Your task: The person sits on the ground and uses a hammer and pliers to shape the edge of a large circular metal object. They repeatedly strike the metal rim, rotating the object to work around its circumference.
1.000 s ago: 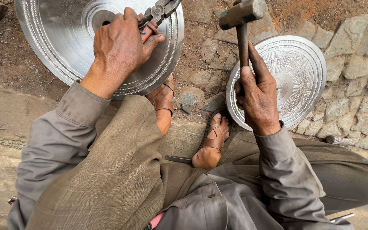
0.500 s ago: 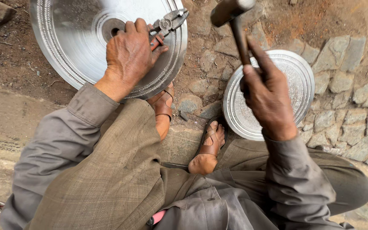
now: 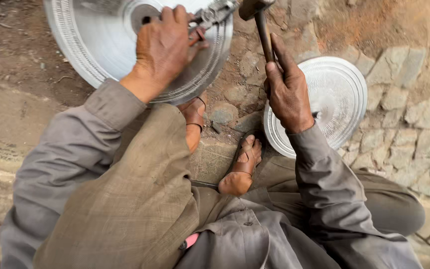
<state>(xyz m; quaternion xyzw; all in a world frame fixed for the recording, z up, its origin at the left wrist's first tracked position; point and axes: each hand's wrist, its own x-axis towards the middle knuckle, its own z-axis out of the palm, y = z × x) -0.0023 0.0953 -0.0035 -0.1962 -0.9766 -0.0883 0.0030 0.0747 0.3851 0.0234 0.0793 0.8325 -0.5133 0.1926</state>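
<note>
My left hand [image 3: 164, 47] grips red-handled pliers [image 3: 210, 16] over a large round silver metal plate [image 3: 90, 45] with stamped rings, lying on the ground at upper left. The pliers' jaws reach the plate's upper right part. My right hand [image 3: 287, 89] holds the wooden handle of a hammer [image 3: 261, 22], whose metal head is at the top edge, just right of the pliers. A second, smaller patterned metal plate [image 3: 344, 99] lies on the stones to the right, partly under my right wrist.
I sit on the ground with knees bent; both sandalled feet [image 3: 242, 167] rest on the stones between the plates, one touching the large plate's lower rim. Rough stone paving [image 3: 409, 119] is at right, bare earth [image 3: 11, 60] at left.
The hammer in my right hand has swung left and now sits close beside the pliers. My left hand with the pliers stays on the large plate. The view has shifted so both plates sit lower-right.
</note>
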